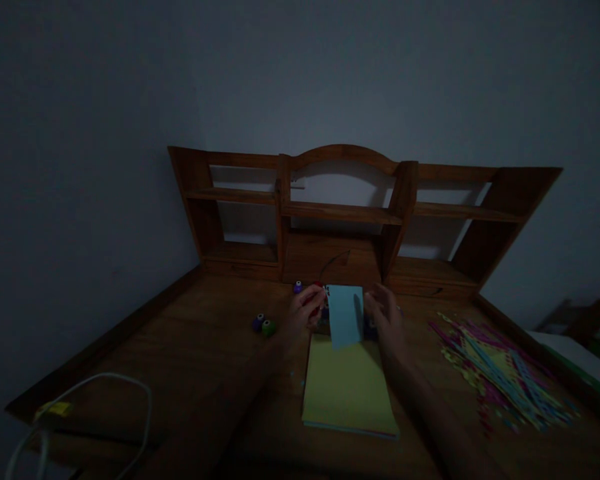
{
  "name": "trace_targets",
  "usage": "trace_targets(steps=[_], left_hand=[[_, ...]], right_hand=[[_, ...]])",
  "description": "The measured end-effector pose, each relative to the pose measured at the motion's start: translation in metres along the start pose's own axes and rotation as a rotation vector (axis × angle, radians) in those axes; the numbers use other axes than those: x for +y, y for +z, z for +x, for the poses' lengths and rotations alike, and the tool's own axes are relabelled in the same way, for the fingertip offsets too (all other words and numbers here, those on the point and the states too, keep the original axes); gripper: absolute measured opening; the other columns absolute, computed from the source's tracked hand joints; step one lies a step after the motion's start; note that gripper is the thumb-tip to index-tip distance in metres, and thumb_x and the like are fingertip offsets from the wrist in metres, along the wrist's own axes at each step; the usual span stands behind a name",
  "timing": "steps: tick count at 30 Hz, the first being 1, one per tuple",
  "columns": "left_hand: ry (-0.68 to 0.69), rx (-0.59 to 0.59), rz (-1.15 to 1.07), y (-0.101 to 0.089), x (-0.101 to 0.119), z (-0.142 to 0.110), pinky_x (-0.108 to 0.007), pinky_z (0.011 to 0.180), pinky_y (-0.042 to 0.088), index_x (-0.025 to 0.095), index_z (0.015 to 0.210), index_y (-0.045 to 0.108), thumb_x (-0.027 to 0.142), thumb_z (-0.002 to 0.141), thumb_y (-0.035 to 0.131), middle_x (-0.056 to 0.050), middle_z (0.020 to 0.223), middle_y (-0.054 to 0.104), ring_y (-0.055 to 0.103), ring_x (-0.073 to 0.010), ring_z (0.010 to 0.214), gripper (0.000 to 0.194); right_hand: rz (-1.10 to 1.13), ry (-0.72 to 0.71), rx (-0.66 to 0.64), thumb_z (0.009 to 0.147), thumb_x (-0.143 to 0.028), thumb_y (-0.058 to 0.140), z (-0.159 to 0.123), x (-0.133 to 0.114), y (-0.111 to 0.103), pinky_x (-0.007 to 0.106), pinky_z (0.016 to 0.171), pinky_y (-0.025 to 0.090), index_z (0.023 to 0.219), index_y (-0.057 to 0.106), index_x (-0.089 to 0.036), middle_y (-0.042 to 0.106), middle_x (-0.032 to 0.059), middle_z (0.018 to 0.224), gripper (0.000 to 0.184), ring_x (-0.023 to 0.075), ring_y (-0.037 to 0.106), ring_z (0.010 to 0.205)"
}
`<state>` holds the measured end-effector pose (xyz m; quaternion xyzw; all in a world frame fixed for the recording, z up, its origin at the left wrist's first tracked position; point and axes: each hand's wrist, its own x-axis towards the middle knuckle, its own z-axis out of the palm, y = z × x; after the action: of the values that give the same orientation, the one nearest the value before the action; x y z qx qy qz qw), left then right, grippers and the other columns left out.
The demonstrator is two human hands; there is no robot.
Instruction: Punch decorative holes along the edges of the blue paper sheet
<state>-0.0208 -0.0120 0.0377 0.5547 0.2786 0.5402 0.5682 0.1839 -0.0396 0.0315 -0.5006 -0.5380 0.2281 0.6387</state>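
Note:
A small light-blue sheet of paper [347, 317] is held up between my two hands, with dark little marks or holes at its upper left corner. My left hand [307, 308] has its fingers curled in a pinch at that corner. Something red [318, 285] shows behind these fingers, its kind hidden. At the opposite edge, my right hand [384, 312] bends its fingers against the sheet; the exact contact is dim. Below lies a stack of yellow paper [347, 387]. Dark objects behind the blue sheet are mostly covered.
Small round purple [258, 323] and green [269, 327] containers stand left of my hands, another purple one [298, 287] farther back. Colourful paper strips [500, 367] pile up at right. A white cable [113, 375] loops at left. A wooden shelf unit [343, 213] borders the desk's back.

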Motion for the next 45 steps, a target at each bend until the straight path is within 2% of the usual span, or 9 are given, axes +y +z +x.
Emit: trace_targets(steps=[2,4,6,9,21,26,31,36,45], left_hand=[[0.09,0.039,0.127,0.006,0.004,-0.005,-0.02,0.046,0.029,0.018,0.083,0.06,0.049,0.085,0.062,0.003,0.067,0.051,0.042,-0.0087,0.052,0.031],[0.194,0.059,0.28,0.014,0.008,-0.011,-0.021,0.057,0.037,0.018,0.081,0.063,0.046,0.087,0.06,0.0,0.072,0.056,0.05,-0.0125,0.063,0.029],[0.271,0.037,0.403,0.02,0.009,-0.016,-0.024,0.067,0.039,0.018,0.08,0.064,0.042,0.088,0.059,-0.001,0.074,0.06,0.053,-0.0151,0.071,0.025],[0.337,-0.038,0.528,0.024,0.009,-0.021,-0.025,0.071,0.039,0.02,0.082,0.065,0.035,0.091,0.055,-0.001,0.077,0.062,0.056,-0.0164,0.074,0.02],[0.467,-0.192,0.735,0.026,0.005,-0.024,-0.028,0.074,0.039,0.021,0.085,0.061,0.022,0.093,0.047,-0.004,0.084,0.062,0.057,-0.0195,0.08,0.016],[0.458,-0.192,0.729,0.026,0.006,-0.026,-0.029,0.075,0.04,0.022,0.088,0.062,0.025,0.094,0.046,-0.004,0.085,0.063,0.058,-0.0197,0.081,0.017],[0.466,-0.178,0.771,0.025,0.006,-0.026,-0.028,0.073,0.041,0.021,0.089,0.06,0.024,0.095,0.045,-0.004,0.084,0.063,0.058,-0.0186,0.079,0.016],[0.437,-0.174,0.81,0.024,0.006,-0.026,-0.028,0.074,0.043,0.02,0.089,0.058,0.02,0.093,0.046,-0.002,0.084,0.063,0.059,-0.0168,0.08,0.012],[0.444,-0.177,0.826,0.024,0.007,-0.026,-0.025,0.07,0.043,0.019,0.084,0.056,0.014,0.087,0.05,-0.001,0.079,0.062,0.059,-0.0151,0.075,0.008]], right_hand=[[-0.14,-0.169,-0.016,0.086,-0.048,0.058,-0.007,-0.012,0.0,0.04,0.089,0.046,0.119,0.057,-0.022,0.064,0.0107,0.116,0.042,0.0267,0.06,0.104],[-0.287,-0.295,-0.095,0.089,-0.045,0.056,-0.016,-0.022,0.001,0.036,0.082,0.046,0.102,0.06,-0.022,0.066,0.0084,0.098,0.028,0.0242,0.061,0.09],[-0.381,-0.352,-0.216,0.092,-0.041,0.052,-0.026,-0.026,0.004,0.031,0.07,0.042,0.087,0.057,-0.022,0.062,0.0034,0.079,0.02,0.0197,0.058,0.073],[-0.384,-0.368,-0.327,0.096,-0.036,0.044,-0.034,-0.024,0.009,0.028,0.061,0.036,0.077,0.05,-0.023,0.055,-0.0007,0.068,0.024,0.0165,0.053,0.062],[-0.258,-0.251,-0.413,0.098,-0.038,0.041,-0.031,-0.018,0.012,0.026,0.06,0.032,0.074,0.046,-0.022,0.048,-0.0026,0.066,0.029,0.0153,0.048,0.062],[-0.084,-0.129,-0.459,0.097,-0.041,0.041,-0.029,-0.014,0.014,0.025,0.056,0.031,0.072,0.046,-0.022,0.043,-0.0034,0.065,0.032,0.0144,0.042,0.061],[-0.03,-0.081,-0.458,0.094,-0.044,0.044,-0.028,-0.011,0.014,0.023,0.054,0.031,0.074,0.049,-0.022,0.044,-0.0036,0.064,0.031,0.0141,0.041,0.06],[0.007,-0.068,-0.429,0.093,-0.046,0.046,-0.029,-0.008,0.016,0.023,0.051,0.03,0.077,0.049,-0.022,0.044,-0.003,0.066,0.029,0.0138,0.039,0.059],[0.031,-0.055,-0.48,0.094,-0.04,0.048,-0.028,-0.008,0.013,0.022,0.051,0.029,0.076,0.05,-0.022,0.043,-0.0041,0.066,0.025,0.0122,0.037,0.057]])
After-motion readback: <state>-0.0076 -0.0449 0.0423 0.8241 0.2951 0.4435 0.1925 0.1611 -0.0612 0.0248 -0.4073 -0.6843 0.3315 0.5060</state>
